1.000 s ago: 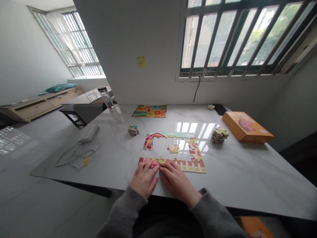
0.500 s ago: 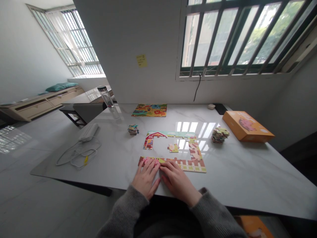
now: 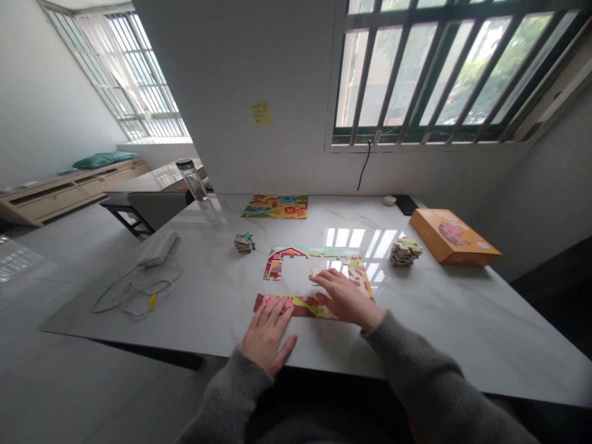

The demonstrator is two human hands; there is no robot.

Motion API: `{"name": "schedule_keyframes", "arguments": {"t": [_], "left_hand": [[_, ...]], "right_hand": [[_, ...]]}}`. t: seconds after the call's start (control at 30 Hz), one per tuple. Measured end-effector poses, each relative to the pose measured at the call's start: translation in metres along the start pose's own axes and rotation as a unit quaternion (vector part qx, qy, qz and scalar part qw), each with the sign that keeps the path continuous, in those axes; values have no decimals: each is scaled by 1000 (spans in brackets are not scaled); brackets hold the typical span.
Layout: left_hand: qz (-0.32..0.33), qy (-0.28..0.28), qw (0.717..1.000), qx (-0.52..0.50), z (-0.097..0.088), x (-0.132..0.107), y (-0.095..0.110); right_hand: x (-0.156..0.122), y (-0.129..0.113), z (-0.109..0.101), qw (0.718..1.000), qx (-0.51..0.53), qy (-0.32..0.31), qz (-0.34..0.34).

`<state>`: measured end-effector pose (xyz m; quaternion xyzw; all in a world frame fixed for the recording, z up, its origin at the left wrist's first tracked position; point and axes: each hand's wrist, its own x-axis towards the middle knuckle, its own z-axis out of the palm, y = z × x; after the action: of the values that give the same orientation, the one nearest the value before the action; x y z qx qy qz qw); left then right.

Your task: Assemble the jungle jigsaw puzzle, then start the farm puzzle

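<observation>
A partly assembled farm jigsaw puzzle (image 3: 306, 306) lies before me as a frame, with a red barn at its upper left and bare tabletop inside. My left hand (image 3: 268, 330) rests flat on the pink part of its lower-left corner, fingers stretched out and thumb apart. Over the lower right of the frame reaches my right hand (image 3: 340, 295), its fingers extended onto a loose puzzle piece (image 3: 315, 272) inside the frame. That hand covers most of the piece. Whether the fingertips grip it is not visible.
Puzzle pieces stand in a left stack (image 3: 243, 242) and a right stack (image 3: 406, 253). Behind lies a colourful animal picture (image 3: 276, 206). An orange box (image 3: 453, 236), a black phone-like object (image 3: 407, 205), a glass bottle (image 3: 193, 180) and a white device with cable (image 3: 158, 248) are also on the table (image 3: 208, 308).
My right hand has left the puzzle's bottom edge and moved up and right to the loose piece. My left hand stays on the lower-left corner. The view has shifted slightly.
</observation>
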<state>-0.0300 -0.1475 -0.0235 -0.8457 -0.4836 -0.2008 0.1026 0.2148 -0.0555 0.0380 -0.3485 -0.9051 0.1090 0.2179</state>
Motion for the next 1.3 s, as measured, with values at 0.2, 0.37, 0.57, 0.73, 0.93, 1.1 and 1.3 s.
{"name": "schedule_keyframes", "arguments": {"t": [0.2,0.37,0.57,0.73,0.93,1.1,1.3], "left_hand": [[-6,4,1000,-3,-1,1,2],[-29,-3,997,-66,-6,7,-4],[-57,52,978,-196,-21,40,-20],[-47,87,962,-256,-11,94,-34],[-16,88,964,-252,19,145,-33],[-45,75,950,-301,33,142,-34],[-71,44,913,-400,28,135,-35]], "right_hand": [[21,47,0,988,-112,-64,88],[20,50,6,984,-105,-70,127],[20,42,3,987,-42,-60,144],[21,40,9,989,25,-48,139],[18,37,13,991,31,-26,129],[16,33,15,993,42,-3,107],[16,29,15,981,140,79,109]]}}
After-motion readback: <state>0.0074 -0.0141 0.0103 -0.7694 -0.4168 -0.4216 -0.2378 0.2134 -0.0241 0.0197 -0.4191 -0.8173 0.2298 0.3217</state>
